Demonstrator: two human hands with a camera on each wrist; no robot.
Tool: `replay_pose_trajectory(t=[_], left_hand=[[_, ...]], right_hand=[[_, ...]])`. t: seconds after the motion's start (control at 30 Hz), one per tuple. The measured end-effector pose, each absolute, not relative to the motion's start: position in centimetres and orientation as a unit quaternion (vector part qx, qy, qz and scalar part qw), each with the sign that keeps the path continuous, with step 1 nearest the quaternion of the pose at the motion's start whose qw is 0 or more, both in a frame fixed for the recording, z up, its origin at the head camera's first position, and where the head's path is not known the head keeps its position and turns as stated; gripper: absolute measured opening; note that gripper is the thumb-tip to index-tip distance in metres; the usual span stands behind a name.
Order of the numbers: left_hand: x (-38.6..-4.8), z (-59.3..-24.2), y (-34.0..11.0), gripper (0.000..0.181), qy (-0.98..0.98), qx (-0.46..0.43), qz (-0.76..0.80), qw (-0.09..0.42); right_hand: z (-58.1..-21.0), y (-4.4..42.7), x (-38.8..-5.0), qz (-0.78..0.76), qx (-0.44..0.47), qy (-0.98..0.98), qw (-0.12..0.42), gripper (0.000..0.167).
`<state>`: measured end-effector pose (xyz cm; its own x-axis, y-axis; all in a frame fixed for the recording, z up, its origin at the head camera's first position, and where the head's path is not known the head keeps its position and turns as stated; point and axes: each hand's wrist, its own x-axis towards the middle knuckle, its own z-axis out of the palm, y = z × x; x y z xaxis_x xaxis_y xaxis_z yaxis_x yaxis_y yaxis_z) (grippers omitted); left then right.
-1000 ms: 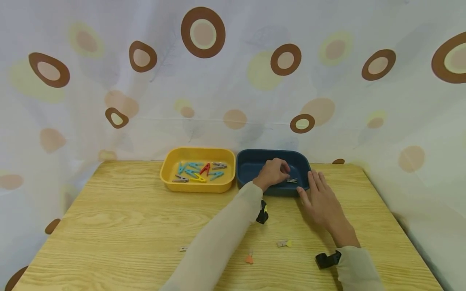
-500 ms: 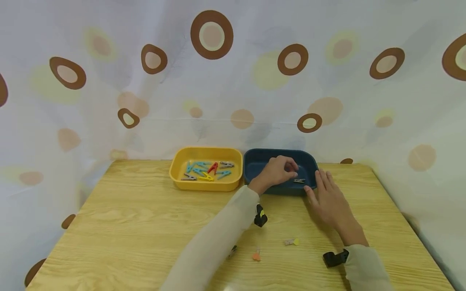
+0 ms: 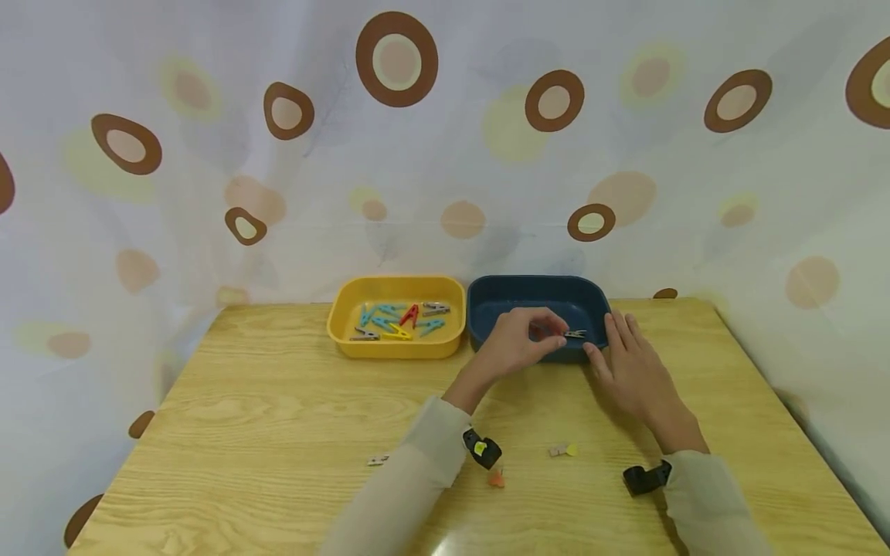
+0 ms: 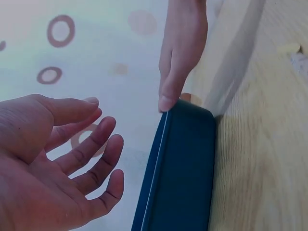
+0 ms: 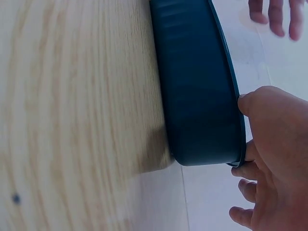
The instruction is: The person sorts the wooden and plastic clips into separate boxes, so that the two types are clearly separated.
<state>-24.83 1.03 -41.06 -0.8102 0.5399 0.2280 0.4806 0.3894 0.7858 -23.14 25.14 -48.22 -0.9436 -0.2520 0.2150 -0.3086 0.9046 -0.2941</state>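
My left hand (image 3: 516, 341) hangs over the near rim of the dark blue tray (image 3: 538, 287), its fingers loosely bent. The left wrist view shows nothing between thumb and fingers. A small light-coloured clothespin (image 3: 575, 334) lies in that tray, just right of the left fingertips; the hand hides part of the tray's floor. My right hand (image 3: 634, 377) rests against the tray's near right corner. Its thumb touches the front rim and its fairly straight fingers lie along the right side. In the right wrist view, thumb and fingertips (image 5: 246, 169) meet the blue rim.
Beside the blue tray stands a yellow tray (image 3: 335, 320) with several blue, red, yellow and grey clothespins. Nearer on the wooden table (image 3: 278, 432) lie small clothespins, one with a yellow top (image 3: 563, 449), one with an orange top (image 3: 497, 479), and a pale one (image 3: 378, 460).
My left hand has drawn back from inside the blue tray to its near rim, towards me. The right hand keeps its place at the tray's corner. The head view has shifted slightly.
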Motion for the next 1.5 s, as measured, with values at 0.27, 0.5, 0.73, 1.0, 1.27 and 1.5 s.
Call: replay_pose_trajectory(t=[0.27, 0.5, 0.73, 1.0, 1.27, 1.5], left_hand=[[-21.4, -41.8, 0.0, 0.014, 0.817, 0.294, 0.496, 0.004], [-18.3, -44.1, 0.4, 0.014, 0.818, 0.271, 0.507, -0.032], [-16.6, -46.1, 0.7, 0.018, 0.814, 0.255, 0.521, -0.038], [-15.8, -47.4, 0.8, 0.018, 0.810, 0.265, 0.524, -0.003], [-15.4, -48.0, 0.7, 0.015, 0.830, 0.249, 0.498, 0.041], [-15.3, -48.5, 0.5, 0.012, 0.858, 0.254, 0.443, 0.049]], right_hand=[[-47.8, 24.7, -23.3, 0.163, 0.139, -0.974, 0.076, 0.077], [-47.9, 24.6, -23.1, 0.160, 0.135, -0.975, 0.075, 0.077], [-48.0, 24.7, -22.8, 0.172, 0.134, -0.973, 0.071, 0.077], [-48.2, 25.1, -22.5, 0.175, 0.128, -0.974, 0.068, 0.078], [-48.1, 25.3, -22.7, 0.175, 0.134, -0.972, 0.076, 0.076], [-47.7, 25.0, -22.9, 0.178, 0.135, -0.972, 0.069, 0.077]])
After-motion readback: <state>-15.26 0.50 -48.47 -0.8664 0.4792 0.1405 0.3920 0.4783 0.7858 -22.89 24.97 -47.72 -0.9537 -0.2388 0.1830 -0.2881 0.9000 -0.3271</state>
